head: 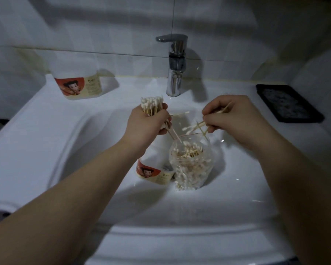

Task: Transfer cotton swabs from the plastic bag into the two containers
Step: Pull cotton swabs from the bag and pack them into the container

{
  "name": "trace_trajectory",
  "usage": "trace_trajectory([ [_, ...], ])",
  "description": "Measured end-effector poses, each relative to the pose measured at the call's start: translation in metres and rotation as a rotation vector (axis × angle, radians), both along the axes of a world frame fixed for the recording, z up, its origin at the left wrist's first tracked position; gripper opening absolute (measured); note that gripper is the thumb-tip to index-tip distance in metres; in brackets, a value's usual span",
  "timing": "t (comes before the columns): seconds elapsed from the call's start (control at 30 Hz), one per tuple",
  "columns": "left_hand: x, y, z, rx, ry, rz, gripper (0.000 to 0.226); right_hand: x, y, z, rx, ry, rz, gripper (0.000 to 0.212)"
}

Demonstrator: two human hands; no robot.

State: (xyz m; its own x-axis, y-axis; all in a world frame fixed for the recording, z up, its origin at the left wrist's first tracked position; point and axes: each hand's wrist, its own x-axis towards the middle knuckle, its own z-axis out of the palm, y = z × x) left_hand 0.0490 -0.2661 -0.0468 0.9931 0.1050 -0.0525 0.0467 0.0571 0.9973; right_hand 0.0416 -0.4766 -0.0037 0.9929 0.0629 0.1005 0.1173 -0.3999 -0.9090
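Swabs fill the bag, which stands open-mouthed in the sink basin right under my hands, so each grab is a short lift. My left hand is curled round a bundle, cotton ends up, the stems gathered in my fist so they lie parallel for dropping in. My right hand pinches a few loose swabs between thumb and fingers just above the bag's mouth. They splay crosswise, so I judge I'm straightening them to join the bundle. The near container sits touching the bag on its left, its top hidden by my left wrist; I cannot tell what it holds. The far container stands on the ledge at back left, well apart.
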Motion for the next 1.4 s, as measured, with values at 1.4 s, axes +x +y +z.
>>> trace_trajectory([
  [1.4, -0.005, -0.012, -0.009, -0.044, 0.034, -0.284, 0.006, -0.002, 0.022, -0.019, -0.1, 0.019, 0.044, 0.006],
])
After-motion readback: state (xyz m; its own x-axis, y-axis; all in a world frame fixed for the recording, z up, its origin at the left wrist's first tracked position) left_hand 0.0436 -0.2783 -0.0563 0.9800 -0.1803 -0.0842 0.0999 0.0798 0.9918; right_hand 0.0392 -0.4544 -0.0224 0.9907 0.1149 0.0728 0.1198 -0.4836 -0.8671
